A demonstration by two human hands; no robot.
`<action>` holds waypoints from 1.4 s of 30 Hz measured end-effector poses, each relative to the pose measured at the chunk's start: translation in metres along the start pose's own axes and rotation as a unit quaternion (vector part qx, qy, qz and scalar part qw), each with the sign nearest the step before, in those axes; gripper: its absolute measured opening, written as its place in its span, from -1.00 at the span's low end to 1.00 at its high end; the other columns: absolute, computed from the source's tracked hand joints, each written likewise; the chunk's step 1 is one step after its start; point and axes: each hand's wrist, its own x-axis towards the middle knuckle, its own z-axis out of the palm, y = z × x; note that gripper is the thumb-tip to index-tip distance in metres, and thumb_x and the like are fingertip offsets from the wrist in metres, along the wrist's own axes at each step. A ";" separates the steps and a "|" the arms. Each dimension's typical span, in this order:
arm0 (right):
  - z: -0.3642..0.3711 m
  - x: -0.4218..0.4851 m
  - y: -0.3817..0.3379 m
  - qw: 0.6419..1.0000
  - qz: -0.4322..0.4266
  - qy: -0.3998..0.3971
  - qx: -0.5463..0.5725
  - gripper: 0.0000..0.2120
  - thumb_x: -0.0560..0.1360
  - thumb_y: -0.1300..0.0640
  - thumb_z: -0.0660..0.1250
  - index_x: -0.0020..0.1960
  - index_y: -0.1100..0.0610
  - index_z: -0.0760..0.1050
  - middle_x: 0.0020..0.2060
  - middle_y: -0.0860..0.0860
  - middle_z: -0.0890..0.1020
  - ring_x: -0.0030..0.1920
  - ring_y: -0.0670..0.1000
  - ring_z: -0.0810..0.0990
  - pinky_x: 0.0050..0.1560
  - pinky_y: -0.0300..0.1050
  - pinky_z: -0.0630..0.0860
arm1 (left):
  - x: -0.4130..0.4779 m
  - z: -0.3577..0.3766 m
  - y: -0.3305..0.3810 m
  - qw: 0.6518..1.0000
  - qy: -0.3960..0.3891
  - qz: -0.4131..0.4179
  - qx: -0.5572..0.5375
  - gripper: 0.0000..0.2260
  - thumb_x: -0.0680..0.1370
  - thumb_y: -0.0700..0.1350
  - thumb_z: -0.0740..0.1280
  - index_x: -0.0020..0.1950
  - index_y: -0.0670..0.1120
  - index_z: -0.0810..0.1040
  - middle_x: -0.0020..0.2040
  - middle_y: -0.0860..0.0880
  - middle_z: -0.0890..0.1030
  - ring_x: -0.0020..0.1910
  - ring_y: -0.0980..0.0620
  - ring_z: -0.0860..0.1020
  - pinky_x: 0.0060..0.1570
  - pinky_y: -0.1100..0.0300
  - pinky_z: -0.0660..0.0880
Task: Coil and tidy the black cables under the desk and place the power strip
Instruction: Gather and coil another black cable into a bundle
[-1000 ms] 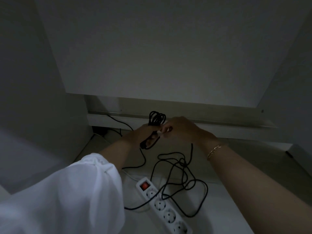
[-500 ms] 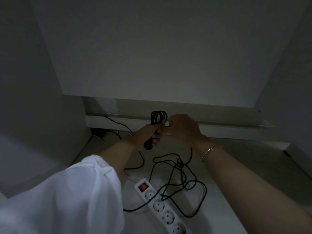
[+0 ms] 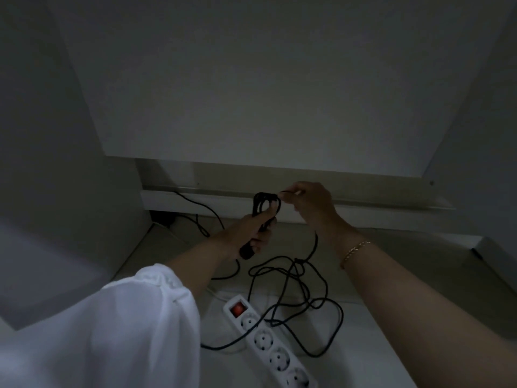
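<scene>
My left hand [image 3: 251, 231] grips a small coil of black cable [image 3: 264, 204], its loops sticking up above the fist and a dark end poking out below. My right hand [image 3: 310, 203] pinches the same cable's free strand just right of the coil's top. From there the strand drops behind the right wrist into a loose tangle of black cable [image 3: 296, 292] on the floor. A white power strip [image 3: 268, 340] with a red switch lies under part of that tangle, running toward the lower right.
The space is dim, under a desk. A pale back panel [image 3: 251, 93] hangs above a white baseboard [image 3: 195, 198]. Another thin black cable [image 3: 201, 208] runs along the baseboard at left. Side panels close in left and right.
The right hand has lifted away from the left and moved right, drawing the strand up over the coil's top. The left hand keeps the coil in about the same place.
</scene>
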 end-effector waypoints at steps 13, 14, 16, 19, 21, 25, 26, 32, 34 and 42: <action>0.017 -0.013 0.004 0.983 0.053 -0.178 0.009 -0.70 0.61 0.17 0.12 -0.25 0.15 0.46 -0.49 0.06 0.48 -0.61 -0.11 0.43 -0.45 -0.23 0.39 | 0.012 -0.008 0.010 0.972 0.058 0.095 -0.207 -0.55 0.57 0.26 -0.03 -0.33 -0.04 0.26 -0.64 0.09 0.21 -0.68 0.16 0.16 -0.62 0.37 0.16; 0.020 -0.016 0.003 0.979 0.050 -0.195 -0.026 -0.70 0.62 0.15 0.09 -0.22 0.19 0.46 -0.47 0.06 0.47 -0.56 -0.07 0.43 -0.42 -0.21 0.37 | 0.013 -0.009 0.010 0.980 0.068 0.085 -0.168 -0.53 0.56 0.28 -0.03 -0.34 -0.04 0.26 -0.64 0.09 0.21 -0.68 0.15 0.16 -0.62 0.37 0.16; 0.024 -0.020 -0.001 0.968 0.025 -0.223 -0.108 -0.69 0.63 0.10 0.08 -0.09 0.29 0.48 -0.33 0.10 0.50 -0.36 0.01 0.47 -0.31 -0.18 0.36 | 0.012 -0.006 0.007 0.990 0.084 0.063 -0.096 -0.48 0.53 0.32 -0.03 -0.38 -0.05 0.32 -0.65 0.07 0.26 -0.68 0.14 0.18 -0.59 0.35 0.18; 0.028 -0.018 -0.005 0.956 0.009 -0.234 -0.179 -0.69 0.59 0.06 0.15 -0.11 0.29 0.48 -0.14 0.14 0.54 -0.13 0.10 0.52 -0.17 -0.11 0.40 | 0.007 0.005 0.008 0.991 0.111 0.062 -0.037 -0.37 0.56 0.26 0.02 -0.61 -0.01 0.43 -0.67 0.07 0.32 -0.68 0.14 0.24 -0.49 0.28 0.23; 0.029 -0.016 -0.005 0.950 0.016 -0.218 -0.224 -0.73 0.58 0.04 0.16 -0.19 0.19 0.42 -0.20 0.06 0.52 -0.19 0.04 0.50 -0.20 -0.15 0.36 | 0.006 0.010 0.011 0.988 0.128 0.079 -0.011 -0.43 0.59 0.15 0.12 -0.60 -0.01 0.41 -0.68 0.06 0.33 -0.68 0.17 0.25 -0.49 0.28 0.24; 0.032 -0.013 0.000 0.935 -0.008 -0.213 -0.283 -0.80 0.57 0.02 0.15 -0.06 0.14 0.44 -0.22 -0.03 0.47 -0.21 -0.03 0.46 -0.23 -0.20 0.36 | 0.007 0.010 0.012 0.986 0.143 0.089 0.013 -0.62 0.55 0.04 0.30 -0.41 -0.07 0.36 -0.63 0.10 0.37 -0.65 0.16 0.27 -0.50 0.31 0.24; 0.032 -0.013 -0.001 0.931 -0.016 -0.213 -0.295 -0.79 0.57 0.03 0.14 -0.14 0.15 0.41 -0.26 -0.04 0.45 -0.24 -0.03 0.44 -0.32 -0.22 0.30 | 0.008 0.009 0.012 0.985 0.149 0.091 0.006 -0.63 0.56 0.03 0.29 -0.40 -0.08 0.37 -0.63 0.08 0.39 -0.66 0.16 0.27 -0.52 0.32 0.24; 0.022 -0.012 -0.012 0.967 0.019 -0.236 -0.097 -0.64 0.61 0.09 0.13 -0.35 0.09 0.34 -0.45 0.00 0.40 -0.51 -0.12 0.40 -0.57 -0.38 0.30 | 0.018 -0.003 0.011 0.961 0.224 0.106 -0.125 -0.62 0.58 -0.03 0.26 -0.41 -0.11 0.35 -0.52 -0.08 0.35 -0.62 0.03 0.31 -0.60 0.34 0.31; 0.024 -0.015 -0.013 0.961 0.051 -0.268 -0.042 -0.65 0.63 0.10 0.08 -0.30 0.12 0.40 -0.45 0.05 0.42 -0.48 -0.06 0.40 -0.51 -0.34 0.38 | 0.019 -0.009 0.013 0.957 0.225 0.106 -0.149 -0.57 0.58 -0.01 0.26 -0.47 -0.10 0.36 -0.59 -0.04 0.39 -0.66 0.04 0.36 -0.62 0.35 0.31; 0.025 -0.016 -0.002 0.952 0.040 -0.301 -0.047 -0.63 0.62 0.08 0.11 -0.31 0.16 0.43 -0.51 0.06 0.44 -0.63 -0.17 0.41 -0.41 -0.28 0.40 | 0.017 -0.012 0.009 0.940 0.146 0.071 -0.298 -0.74 0.59 0.09 0.19 -0.21 -0.04 0.39 -0.41 0.00 0.54 -0.41 0.07 0.57 -0.44 0.26 0.52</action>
